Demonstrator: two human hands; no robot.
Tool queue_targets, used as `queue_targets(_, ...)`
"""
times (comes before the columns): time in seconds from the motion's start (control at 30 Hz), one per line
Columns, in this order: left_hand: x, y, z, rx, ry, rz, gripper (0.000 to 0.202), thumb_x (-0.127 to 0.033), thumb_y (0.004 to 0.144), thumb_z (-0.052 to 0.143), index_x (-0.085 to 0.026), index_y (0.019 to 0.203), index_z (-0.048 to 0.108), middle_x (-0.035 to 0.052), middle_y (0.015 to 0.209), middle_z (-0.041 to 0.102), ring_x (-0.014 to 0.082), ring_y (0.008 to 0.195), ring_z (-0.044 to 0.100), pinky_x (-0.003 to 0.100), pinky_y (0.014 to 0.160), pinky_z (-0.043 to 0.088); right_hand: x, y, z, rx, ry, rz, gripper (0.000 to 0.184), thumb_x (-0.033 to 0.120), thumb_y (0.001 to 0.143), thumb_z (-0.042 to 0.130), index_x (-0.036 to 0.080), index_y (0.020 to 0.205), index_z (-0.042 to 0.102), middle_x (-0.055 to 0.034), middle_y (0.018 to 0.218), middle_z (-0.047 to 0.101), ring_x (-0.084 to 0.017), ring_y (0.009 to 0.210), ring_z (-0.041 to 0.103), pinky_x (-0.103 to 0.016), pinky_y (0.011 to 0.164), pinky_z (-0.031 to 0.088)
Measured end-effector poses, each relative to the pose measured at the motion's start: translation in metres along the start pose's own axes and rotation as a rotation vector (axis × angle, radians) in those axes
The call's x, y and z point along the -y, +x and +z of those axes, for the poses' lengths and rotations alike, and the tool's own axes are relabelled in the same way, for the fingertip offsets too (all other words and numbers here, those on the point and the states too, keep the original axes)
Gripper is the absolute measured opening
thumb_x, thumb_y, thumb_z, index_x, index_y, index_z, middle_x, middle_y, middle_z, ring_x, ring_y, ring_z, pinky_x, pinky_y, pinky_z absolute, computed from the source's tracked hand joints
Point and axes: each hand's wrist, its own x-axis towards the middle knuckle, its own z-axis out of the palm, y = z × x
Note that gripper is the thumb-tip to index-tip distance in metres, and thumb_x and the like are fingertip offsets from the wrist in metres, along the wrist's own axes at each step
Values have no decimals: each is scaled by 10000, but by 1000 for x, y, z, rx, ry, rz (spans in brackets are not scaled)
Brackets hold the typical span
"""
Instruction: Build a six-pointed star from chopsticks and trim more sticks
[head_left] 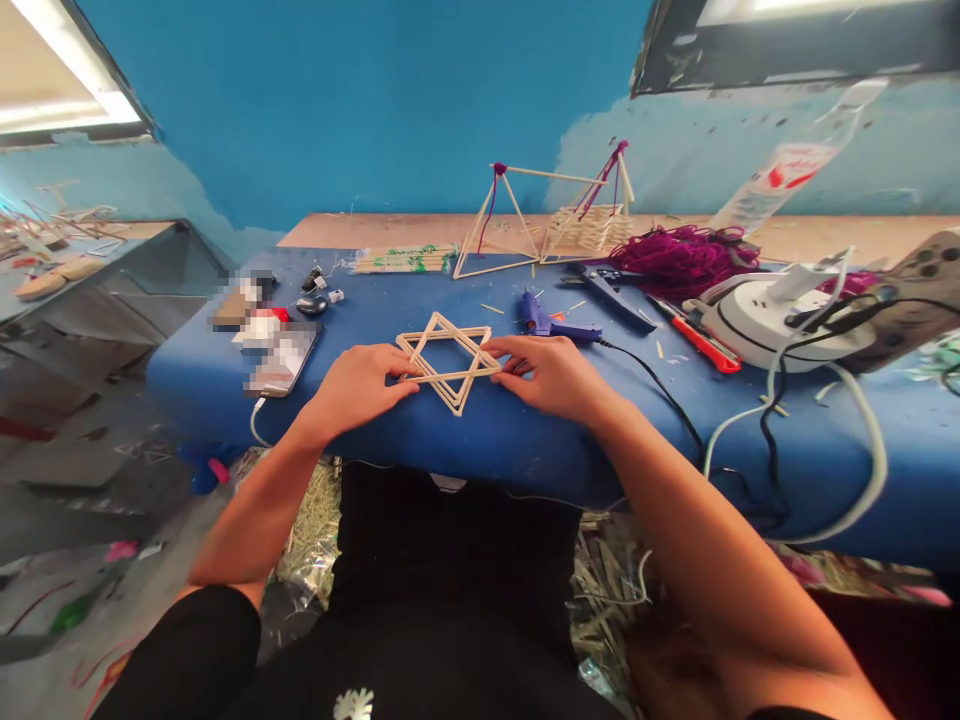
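Note:
A six-pointed star of thin wooden sticks [459, 378] is between my hands, close over the blue tabletop [390, 440]. It looks like stacked triangles laid across each other. My left hand [362, 385] pinches its left corners between thumb and fingers. On the opposite side, my right hand [551, 375] grips the right corners the same way. Fingertips hide parts of those corners. Just behind the right hand lies a blue hot glue gun [559, 322] with a black cord.
Behind stand a stick frame tied with purple string [499, 225], a pack of sticks [405, 259] and a purple string bundle [682, 262]. Pliers [615, 300], a red cutter [705, 343] and a white power strip [772, 310] with cables lie right. A phone [289, 360] lies left.

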Motion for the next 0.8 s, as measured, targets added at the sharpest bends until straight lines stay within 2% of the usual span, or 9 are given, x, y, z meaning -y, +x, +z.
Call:
queue_targets(0.13, 12, -5, 12, -110, -127, 10, 268, -270, 880, 827, -308, 1144, 859, 21, 1243, 829, 234, 1113, 786, 349, 968, 612, -6, -10, 13, -147, 74, -37, 324, 278, 922, 695, 192, 1222, 786, -71, 1054, 811, -169, 781, 744, -315, 814, 640)
queue_targets(0.23, 23, -8, 22, -214, -233, 38, 257, -290, 863, 859, -270, 1119, 864, 48, 1212, 837, 239, 1090, 799, 359, 972, 634, -9, -15, 18, -213, 72, -99, 258, 297, 945, 691, 197, 1154, 806, -91, 1130, 808, -156, 753, 737, -320, 784, 651)
queue_targets(0.33, 30, -7, 30, -273, -311, 60, 208, -286, 870, 861, -244, 1073, 871, 67, 1182, 843, 236, 1074, 808, 366, 997, 646, -7, -15, 17, -244, 28, -79, 195, 322, 972, 678, 231, 1067, 823, -79, 1112, 821, -156, 736, 735, -329, 756, 651)
queue_targets(0.47, 33, -7, 35, -308, -335, 84, 103, -271, 893, 845, -246, 990, 867, 46, 1139, 852, 230, 1070, 817, 373, 1020, 658, -1, -16, 15, -243, -38, -41, 162, 346, 998, 677, 295, 1026, 828, -47, 1047, 835, -173, 776, 764, -338, 770, 657)
queue_targets(0.57, 32, -7, 38, -384, -330, 116, 60, -229, 910, 830, -236, 964, 857, 23, 1104, 858, 217, 1073, 823, 352, 1023, 662, 2, -17, 16, -270, -76, -88, 143, 286, 996, 703, 329, 1068, 819, -33, 1061, 839, -185, 858, 794, -340, 807, 670)
queue_targets(0.67, 32, -7, 37, -404, -325, 123, 60, -200, 914, 827, -232, 961, 847, 15, 1085, 860, 207, 1074, 825, 334, 1024, 660, 2, -18, 18, -293, -107, -174, 273, 182, 959, 741, 339, 1174, 799, -31, 1074, 837, -191, 916, 810, -327, 835, 681)
queue_targets(0.8, 36, 0, 32, -401, -297, 153, 53, -158, 908, 824, -212, 910, 828, 36, 1097, 859, 190, 1009, 833, 299, 948, 661, -1, -19, 19, -312, -150, -288, 391, 64, 886, 790, 249, 1230, 768, -51, 1069, 838, -176, 888, 817, -270, 803, 676)
